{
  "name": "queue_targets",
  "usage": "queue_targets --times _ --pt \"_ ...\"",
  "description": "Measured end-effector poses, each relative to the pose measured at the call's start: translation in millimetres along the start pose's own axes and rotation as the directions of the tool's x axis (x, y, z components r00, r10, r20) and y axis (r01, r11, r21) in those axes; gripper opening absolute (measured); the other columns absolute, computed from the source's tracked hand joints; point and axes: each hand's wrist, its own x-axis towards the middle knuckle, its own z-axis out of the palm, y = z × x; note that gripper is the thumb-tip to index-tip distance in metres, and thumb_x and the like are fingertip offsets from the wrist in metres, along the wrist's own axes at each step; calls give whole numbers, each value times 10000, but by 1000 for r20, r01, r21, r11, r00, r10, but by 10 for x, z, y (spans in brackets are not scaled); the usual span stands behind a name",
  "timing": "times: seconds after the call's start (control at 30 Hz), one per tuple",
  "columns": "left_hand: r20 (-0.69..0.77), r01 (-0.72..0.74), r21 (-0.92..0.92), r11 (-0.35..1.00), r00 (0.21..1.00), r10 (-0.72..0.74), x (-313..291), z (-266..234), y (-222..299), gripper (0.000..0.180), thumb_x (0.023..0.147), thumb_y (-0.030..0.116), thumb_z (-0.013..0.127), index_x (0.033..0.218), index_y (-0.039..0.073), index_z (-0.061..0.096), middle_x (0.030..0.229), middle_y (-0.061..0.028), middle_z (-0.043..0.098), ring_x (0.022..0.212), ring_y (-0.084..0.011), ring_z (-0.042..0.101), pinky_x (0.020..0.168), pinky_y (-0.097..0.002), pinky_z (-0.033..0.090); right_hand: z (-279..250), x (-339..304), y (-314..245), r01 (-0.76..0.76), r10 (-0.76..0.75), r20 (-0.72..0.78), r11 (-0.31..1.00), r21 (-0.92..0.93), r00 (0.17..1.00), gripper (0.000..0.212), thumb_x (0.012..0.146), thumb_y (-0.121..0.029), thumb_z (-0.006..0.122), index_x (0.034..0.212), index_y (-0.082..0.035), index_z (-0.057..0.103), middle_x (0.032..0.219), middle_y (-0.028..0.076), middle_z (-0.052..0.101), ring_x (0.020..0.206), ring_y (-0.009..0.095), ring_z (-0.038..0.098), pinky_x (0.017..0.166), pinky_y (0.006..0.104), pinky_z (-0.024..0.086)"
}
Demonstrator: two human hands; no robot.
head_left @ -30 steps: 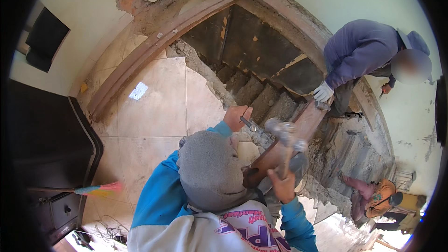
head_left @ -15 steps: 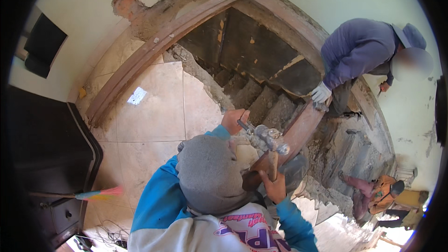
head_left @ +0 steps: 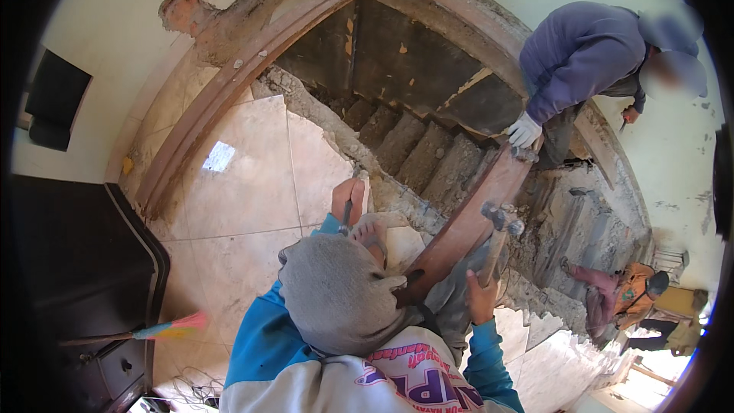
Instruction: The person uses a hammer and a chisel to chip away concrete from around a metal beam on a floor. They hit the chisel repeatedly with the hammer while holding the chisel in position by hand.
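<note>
Neither of my hands is in view. Right in front of me bends a co-worker (head_left: 336,294) in a grey knitted cap and a white shirt with blue sleeves, seen from behind and above. That person's left hand (head_left: 348,197) grips a chisel (head_left: 345,216), its lower end near a bare foot (head_left: 369,231). The person's right hand (head_left: 481,297) holds a hammer (head_left: 495,248) by its wooden handle, its head raised. A reddish-brown curved beam (head_left: 474,218) slopes past the hammer. At its upper end rests the gloved hand (head_left: 524,131) of a second person (head_left: 585,53) in a purple top.
Broken concrete steps (head_left: 405,145) run down behind the chipped edge of the tile floor (head_left: 237,183). Another reddish-brown curb (head_left: 252,80) arcs at the left. A black cabinet (head_left: 84,252) and a colourful broom (head_left: 172,326) stand left. A third person (head_left: 631,291) works at the far right.
The co-worker's hammer has moved right, away from the chisel. The left hand with the chisel has shifted left, and the bare foot has come into sight. My view has shifted slightly.
</note>
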Motion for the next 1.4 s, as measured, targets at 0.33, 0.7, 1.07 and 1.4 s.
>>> queue_targets --times 0.33,0.7,1.07,1.4 --pt "-440 119 -572 811 791 -426 1028 -368 -510 451 952 352 463 573 146 334 503 17 323 426 -81 290 398 -261 236 399 2 228 44 -7 118 949 -311 993 376 798 -318 675 823 47 589 654 160 566 584 241 533 583 375 429" --pt "-322 104 -480 871 902 -286 226 -86 -167 457 982 319 389 585 112 300 502 -12 301 471 -123 312 499 -282 319 608 206 543 6 156 277 862 -506 948 460 796 -408 626 932 31 623 855 261 631 844 411 615 731 440 470" --pt "-111 -24 -249 968 994 -4 748 66 -358 465 973 340 394 587 93 311 507 -19 309 474 -118 301 459 -284 253 644 494 693 -355 405 333 913 -201 852 315 813 -309 652 862 -6 584 611 35 498 437 141 468 391 308 364" --pt "-194 175 -427 887 940 -279 876 161 -59 439 969 354 437 618 103 355 535 18 314 490 -79 295 451 -247 235 638 521 635 -443 458 386 887 -133 801 282 827 -299 648 885 -49 529 577 10 441 413 124 420 376 284 337"
